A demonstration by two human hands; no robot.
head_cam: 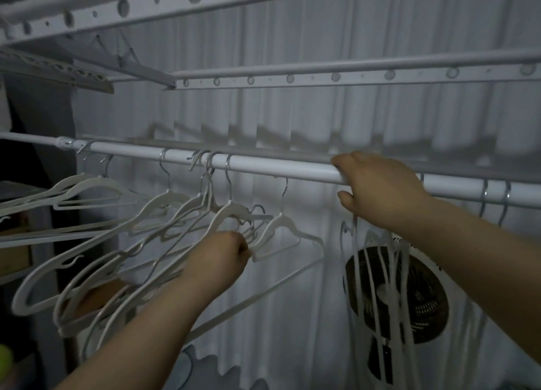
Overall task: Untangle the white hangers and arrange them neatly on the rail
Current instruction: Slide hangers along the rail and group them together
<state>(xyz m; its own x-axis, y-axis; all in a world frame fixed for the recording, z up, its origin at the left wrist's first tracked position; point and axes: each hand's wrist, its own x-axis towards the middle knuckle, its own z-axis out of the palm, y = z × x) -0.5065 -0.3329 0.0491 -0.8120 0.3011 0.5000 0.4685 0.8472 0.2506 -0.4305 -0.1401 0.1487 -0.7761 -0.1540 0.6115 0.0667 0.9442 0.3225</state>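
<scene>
Overhead, the white rail (263,168) was gripped by the curled fingers of the right hand (380,187), while a tangled white hanger (279,220) was pinched by the left hand (222,255).

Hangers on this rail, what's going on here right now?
A person is tidying a rail. The left hand grips one white hanger at the edge of a tangled bunch, which hangs crooked and overlapping. The right hand is curled over the rail further right, with several hangers dangling just below it.
</scene>
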